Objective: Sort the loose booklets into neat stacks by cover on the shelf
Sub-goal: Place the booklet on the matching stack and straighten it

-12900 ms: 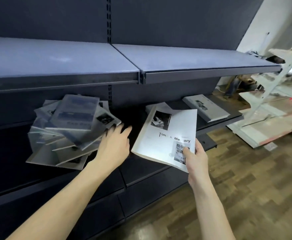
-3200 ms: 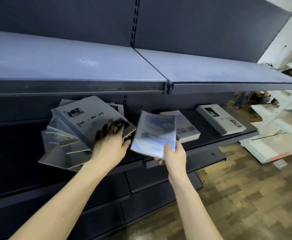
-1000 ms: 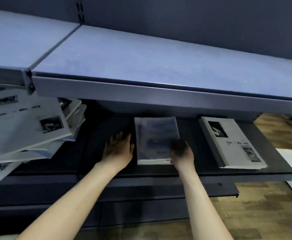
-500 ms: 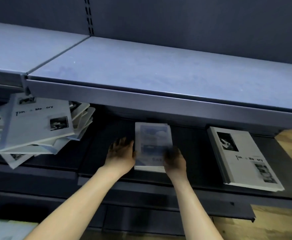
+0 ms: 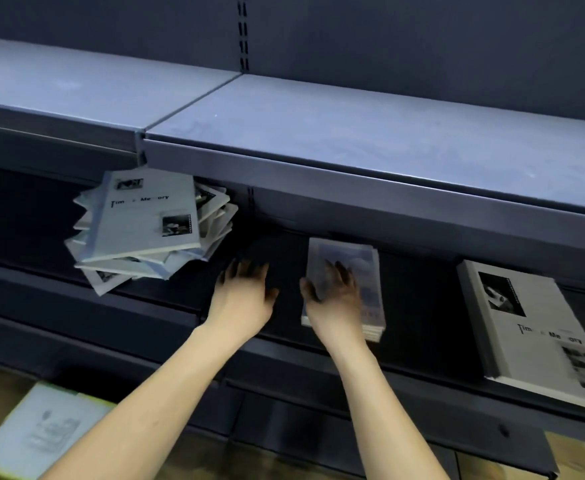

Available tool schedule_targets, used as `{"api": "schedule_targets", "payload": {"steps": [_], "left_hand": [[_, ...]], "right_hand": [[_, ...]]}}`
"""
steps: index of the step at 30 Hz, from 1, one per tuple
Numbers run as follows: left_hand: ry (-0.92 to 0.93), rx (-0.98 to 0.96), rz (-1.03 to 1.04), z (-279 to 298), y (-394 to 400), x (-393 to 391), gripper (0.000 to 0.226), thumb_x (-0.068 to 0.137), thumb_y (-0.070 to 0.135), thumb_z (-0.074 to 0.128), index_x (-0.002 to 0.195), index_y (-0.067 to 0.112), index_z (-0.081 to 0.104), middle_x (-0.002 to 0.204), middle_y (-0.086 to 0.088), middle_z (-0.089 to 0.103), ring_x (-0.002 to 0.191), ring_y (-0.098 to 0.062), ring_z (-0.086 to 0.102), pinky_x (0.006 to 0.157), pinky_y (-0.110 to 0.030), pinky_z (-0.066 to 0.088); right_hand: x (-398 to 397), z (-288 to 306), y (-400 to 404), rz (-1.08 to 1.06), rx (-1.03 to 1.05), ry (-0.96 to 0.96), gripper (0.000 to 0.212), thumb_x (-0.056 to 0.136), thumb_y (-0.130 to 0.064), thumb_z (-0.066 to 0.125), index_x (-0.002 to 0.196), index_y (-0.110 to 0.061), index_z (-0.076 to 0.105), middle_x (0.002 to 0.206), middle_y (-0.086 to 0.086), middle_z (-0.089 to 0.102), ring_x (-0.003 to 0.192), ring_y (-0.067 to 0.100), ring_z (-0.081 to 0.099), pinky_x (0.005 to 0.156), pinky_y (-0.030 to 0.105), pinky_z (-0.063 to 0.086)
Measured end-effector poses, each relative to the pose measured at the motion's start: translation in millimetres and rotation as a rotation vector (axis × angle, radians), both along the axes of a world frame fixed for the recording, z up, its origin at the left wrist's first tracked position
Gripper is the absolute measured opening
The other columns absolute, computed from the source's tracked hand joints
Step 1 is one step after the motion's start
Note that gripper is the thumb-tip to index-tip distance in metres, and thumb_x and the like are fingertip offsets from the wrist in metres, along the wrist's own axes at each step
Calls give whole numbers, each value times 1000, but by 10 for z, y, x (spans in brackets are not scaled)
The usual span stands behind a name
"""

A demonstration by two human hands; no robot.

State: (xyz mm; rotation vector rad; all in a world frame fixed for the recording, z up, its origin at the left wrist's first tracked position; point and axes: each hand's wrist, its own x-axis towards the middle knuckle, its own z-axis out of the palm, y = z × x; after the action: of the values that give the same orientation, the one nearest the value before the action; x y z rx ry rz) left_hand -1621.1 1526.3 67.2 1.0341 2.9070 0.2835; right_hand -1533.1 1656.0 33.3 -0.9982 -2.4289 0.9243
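**Desk:** Head view, what has changed on the lower shelf [image 5: 422, 327]?

**Photographer:** Half a second ago both hands flanked the blue-cover stack [image 5: 344, 289], squaring it. Now the left hand [image 5: 240, 299] has slid off toward nine o'clock and rests with fingers spread on bare shelf, holding nothing. The right hand [image 5: 336, 299] lies flat on top of the stack, fingers straight and slightly apart, thumb at the stack's left edge, pressing, not gripping.

**Desk:** And for the job?

**Photographer:** My reading: the booklet carried over three seconds ago is now placed, and the left hand is heading back to the loose pile [image 5: 149, 230] at ten o'clock. That pile looks unsorted, fanned at many angles.

**Desk:** Where does the stack sit, and how does it lie?

**Photographer:** Centre of the lower shelf, under the lip of the upper shelf [image 5: 353, 133]. Its long axis runs roughly twelve to six, short edge toward the shelf front, edges nearly flush. The cover print is blurred, so I cannot tell which end is the top.

**Desk:** Anything else?

**Photographer:** A second stack, the "Memory" cover stack [image 5: 533, 334], lies well apart at three o'clock, long axis tipped toward five. Another booklet [image 5: 38, 431] lies low at seven o'clock, below the shelf.
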Motion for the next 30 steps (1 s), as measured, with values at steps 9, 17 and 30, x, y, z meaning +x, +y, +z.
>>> {"api": "schedule_targets", "payload": {"steps": [9, 17, 30], "left_hand": [[85, 106, 166, 151, -746, -406, 55, 93, 43, 51, 141, 18, 44, 135, -18, 49, 126, -38, 44, 102, -46, 37], [97, 176, 231, 189, -1438, -928, 49, 89, 40, 54, 132, 15, 49, 131, -10, 49, 125, -31, 44, 103, -42, 39], [76, 230, 267, 179, -2271, -1758, 53, 91, 39, 54, 137, 17, 45, 138, -10, 44, 132, -29, 37, 108, -41, 33]], "right_hand": [[-532, 269, -699, 306, 84, -27, 63, 98, -57, 44, 154, -31, 32, 164, 2, 23, 153, 23, 10, 124, 44, 11], [-1114, 412, -1335, 432, -79, 97, 57, 99, -46, 51, 152, -31, 37, 155, 0, 36, 144, 20, 31, 118, 39, 31], [-2066, 456, -1884, 325, 26, 85, 57, 92, -49, 55, 144, -26, 48, 151, 4, 44, 145, 25, 31, 117, 52, 27]]}}
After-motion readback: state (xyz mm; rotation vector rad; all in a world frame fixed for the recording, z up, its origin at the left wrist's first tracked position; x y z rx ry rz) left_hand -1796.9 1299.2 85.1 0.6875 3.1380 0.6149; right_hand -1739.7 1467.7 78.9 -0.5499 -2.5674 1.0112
